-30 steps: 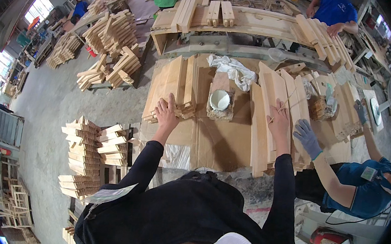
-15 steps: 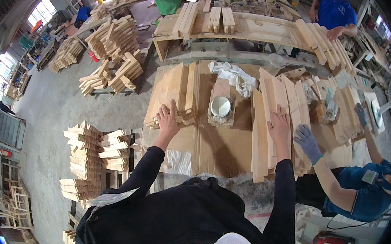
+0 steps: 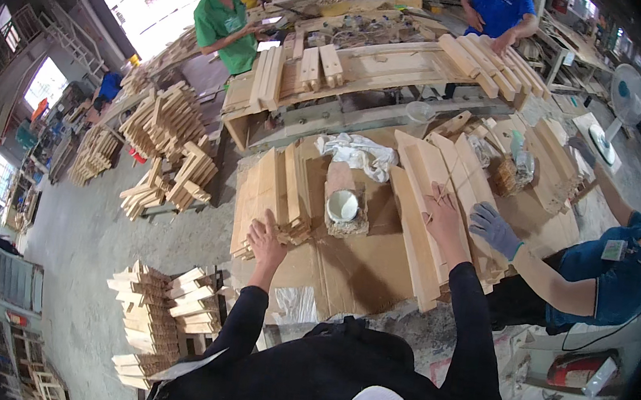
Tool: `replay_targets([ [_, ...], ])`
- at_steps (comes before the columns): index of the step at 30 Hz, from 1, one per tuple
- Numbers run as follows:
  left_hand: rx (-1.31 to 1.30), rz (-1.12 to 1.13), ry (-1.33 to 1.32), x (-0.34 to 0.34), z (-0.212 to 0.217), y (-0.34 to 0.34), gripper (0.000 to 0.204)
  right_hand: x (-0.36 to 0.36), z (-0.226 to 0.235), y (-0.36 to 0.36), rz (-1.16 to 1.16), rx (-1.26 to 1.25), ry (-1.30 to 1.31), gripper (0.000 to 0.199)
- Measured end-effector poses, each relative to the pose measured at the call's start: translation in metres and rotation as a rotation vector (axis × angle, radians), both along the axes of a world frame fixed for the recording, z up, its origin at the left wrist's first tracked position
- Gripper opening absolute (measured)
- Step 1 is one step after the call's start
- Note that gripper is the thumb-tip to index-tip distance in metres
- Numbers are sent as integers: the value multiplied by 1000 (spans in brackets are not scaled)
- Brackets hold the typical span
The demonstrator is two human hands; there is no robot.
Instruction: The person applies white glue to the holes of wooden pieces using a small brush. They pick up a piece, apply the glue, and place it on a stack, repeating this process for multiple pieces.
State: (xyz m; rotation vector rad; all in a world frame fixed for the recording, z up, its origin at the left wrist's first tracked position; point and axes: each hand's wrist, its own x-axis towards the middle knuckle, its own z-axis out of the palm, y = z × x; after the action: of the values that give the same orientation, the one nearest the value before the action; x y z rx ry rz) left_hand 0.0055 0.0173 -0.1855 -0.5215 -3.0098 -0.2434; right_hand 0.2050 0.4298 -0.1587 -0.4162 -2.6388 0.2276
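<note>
My left hand (image 3: 266, 240) rests at the near end of a stack of pale wooden boards (image 3: 261, 186), its fingers apart. On the right, my right hand (image 3: 445, 222) lies with spread fingers on a long wooden board (image 3: 422, 164) in a row of similar pieces. Whether something thin lies under its fingertips is too small to tell. Between the two stacks, a white cup (image 3: 342, 205) stands on a wooden block (image 3: 341, 175). Just right of my right hand, a co-worker's grey-gloved hand (image 3: 494, 229) touches the neighbouring boards.
Cardboard (image 3: 352, 270) covers the worktable, with a crumpled white cloth (image 3: 356, 154) at its far side. Beyond it, a long bench (image 3: 398, 58) carries more boards, and two people stand there. Stacked wood pieces (image 3: 143, 322) stand on the left. A fan (image 3: 628, 96) is at the far right.
The view has tilted and shifted, so the far bench and the person in green show more fully. Both hands stay on their same stacks, with little visible movement.
</note>
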Motion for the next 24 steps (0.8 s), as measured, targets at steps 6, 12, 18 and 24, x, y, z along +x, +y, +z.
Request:
replay_targets([
  [6, 6, -17, -75, 0, 4, 8, 116, 4, -1, 3, -23, 12, -48, 48],
  [12, -44, -17, 26, -6, -9, 3, 117, 3, -3, 2, -13, 30, 16, 48],
  [18, -51, -38, 100, -5, -15, -2, 117, 2, -4, 0, -21, 1, -8, 50],
  [24, -60, -37, 99, -5, -12, -3, 117, 2, -5, -1, -15, 7, -9, 50],
])
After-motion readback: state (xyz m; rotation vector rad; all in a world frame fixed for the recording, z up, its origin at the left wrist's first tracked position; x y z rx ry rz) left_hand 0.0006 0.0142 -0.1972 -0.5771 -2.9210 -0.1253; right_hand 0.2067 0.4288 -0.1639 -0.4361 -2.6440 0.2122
